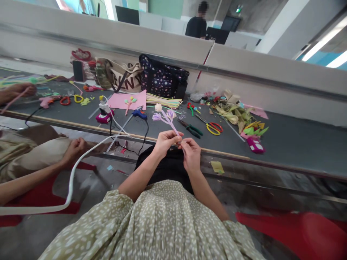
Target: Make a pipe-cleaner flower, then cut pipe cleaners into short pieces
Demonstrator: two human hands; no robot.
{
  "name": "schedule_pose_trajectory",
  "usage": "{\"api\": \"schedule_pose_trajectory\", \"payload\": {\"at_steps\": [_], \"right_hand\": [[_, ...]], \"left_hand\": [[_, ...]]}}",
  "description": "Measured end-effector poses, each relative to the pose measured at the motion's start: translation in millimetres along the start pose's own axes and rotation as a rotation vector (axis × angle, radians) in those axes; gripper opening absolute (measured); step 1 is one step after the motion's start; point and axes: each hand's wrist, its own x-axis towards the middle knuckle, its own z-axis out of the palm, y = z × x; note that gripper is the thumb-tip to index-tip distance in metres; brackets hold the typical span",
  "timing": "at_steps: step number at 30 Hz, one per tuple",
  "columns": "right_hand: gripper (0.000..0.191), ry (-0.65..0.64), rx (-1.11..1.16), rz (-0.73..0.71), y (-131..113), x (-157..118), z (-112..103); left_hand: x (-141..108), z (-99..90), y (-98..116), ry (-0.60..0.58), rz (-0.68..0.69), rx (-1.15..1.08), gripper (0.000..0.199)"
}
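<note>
On the near side of the green-handled metal pliers (193, 130), our left hand (166, 142) and right hand (192, 153) both pinch a lilac, fuzzy, three-bloomed flower stem (173, 126), its long axis slanting so the blooms point leftward and away from us. Right of the pliers we see scissors (214, 128) with red and yellow loop handles, to their left a blue plastic glue gun (140, 114), and farther beyond them a navy, pale-dotted fabric bag (161, 77) before the whitish partition (257, 77).

Flower stem (174, 127) left of pliers (190, 128)
</note>
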Motion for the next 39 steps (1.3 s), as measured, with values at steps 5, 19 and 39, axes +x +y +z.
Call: {"api": "schedule_pose_trajectory", "payload": {"at_steps": [5,19,39], "right_hand": [[0.011,0.030,-0.450,-0.325,1,-2,-7],[0.012,-0.151,-1.228,-0.842,8,5,-27],[0.017,-0.076,0.125,0.310,0,8,-8]], "left_hand": [[1,2.3,1,0.031,0.025,0.041,0.028],[3,1.4,0,0.097,-0.037,0.073,0.037],[0,1.0,6,0.007,0.043,0.070,0.029]]}}
